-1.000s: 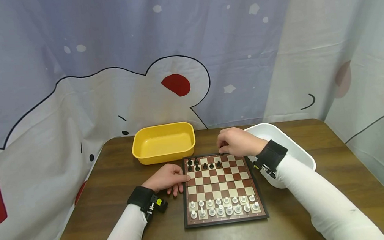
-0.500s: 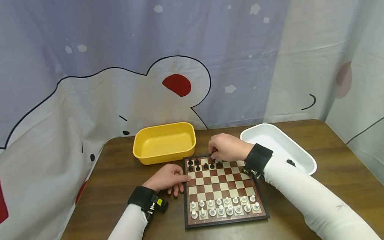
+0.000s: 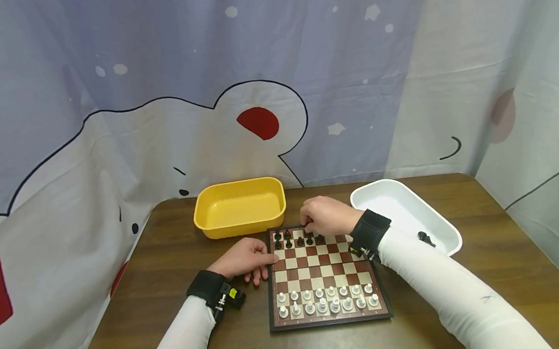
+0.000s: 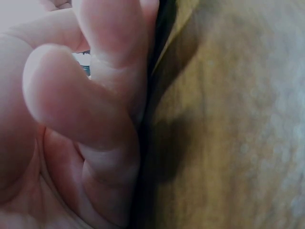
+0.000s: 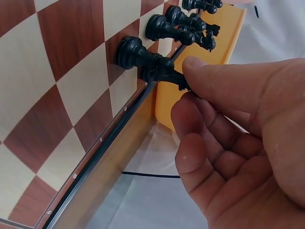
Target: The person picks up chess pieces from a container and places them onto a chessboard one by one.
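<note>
A chessboard [image 3: 303, 272] lies on the table with white pieces [image 3: 322, 305] in two rows at its near side. Several black pieces [image 3: 288, 243] stand at the far left of it. My right hand [image 3: 329, 215] is over the far edge, and in the right wrist view its thumb and finger pinch the top of a black chess piece [image 5: 166, 76] behind a black pawn [image 5: 136, 53]. The base of that piece is hidden by the pawn. My left hand [image 3: 244, 259] rests at the board's left edge, a fingertip on the border and other fingers lower beside it.
Behind the board, a yellow tub [image 3: 239, 230] stands to the left. To the right is a white tub [image 3: 446, 223] with a loose black chess piece [image 3: 426, 238] in it, partly behind my right sleeve [image 3: 448, 276]. A printed curtain [image 3: 351, 79] hangs behind the table.
My right hand has moved left from beside the white tub to the board's far row, then only slightly further. The loose black piece in the tub has come into view. The left hand stays put.
</note>
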A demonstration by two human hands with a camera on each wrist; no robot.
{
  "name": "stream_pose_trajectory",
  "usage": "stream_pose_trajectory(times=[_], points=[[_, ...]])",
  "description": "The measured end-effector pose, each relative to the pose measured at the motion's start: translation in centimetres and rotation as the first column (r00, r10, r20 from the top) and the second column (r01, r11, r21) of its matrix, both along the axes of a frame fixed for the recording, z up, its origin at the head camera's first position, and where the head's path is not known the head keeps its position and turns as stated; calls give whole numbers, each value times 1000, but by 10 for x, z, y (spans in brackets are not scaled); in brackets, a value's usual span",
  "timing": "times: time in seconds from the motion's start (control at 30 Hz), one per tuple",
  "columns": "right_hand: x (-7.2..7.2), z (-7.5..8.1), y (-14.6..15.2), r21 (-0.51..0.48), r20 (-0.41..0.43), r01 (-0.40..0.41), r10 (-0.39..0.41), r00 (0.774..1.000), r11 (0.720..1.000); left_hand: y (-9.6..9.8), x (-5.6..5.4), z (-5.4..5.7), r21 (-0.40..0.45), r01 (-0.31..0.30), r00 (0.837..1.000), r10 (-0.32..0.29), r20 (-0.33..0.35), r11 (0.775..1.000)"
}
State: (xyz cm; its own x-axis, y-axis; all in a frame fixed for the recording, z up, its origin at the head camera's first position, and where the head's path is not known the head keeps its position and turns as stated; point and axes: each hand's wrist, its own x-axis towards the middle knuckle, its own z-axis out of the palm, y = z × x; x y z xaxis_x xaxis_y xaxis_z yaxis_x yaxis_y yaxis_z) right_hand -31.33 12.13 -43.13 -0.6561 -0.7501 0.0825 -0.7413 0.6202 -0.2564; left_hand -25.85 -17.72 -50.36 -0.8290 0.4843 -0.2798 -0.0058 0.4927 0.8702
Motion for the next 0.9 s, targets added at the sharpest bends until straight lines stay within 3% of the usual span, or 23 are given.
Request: stream_pose_trajectory(times=[0.9], points=[[2,6,-2,19,2,-48,48,999,999,-2,-2,-2,-15,6,1000,-6,-6,1000]])
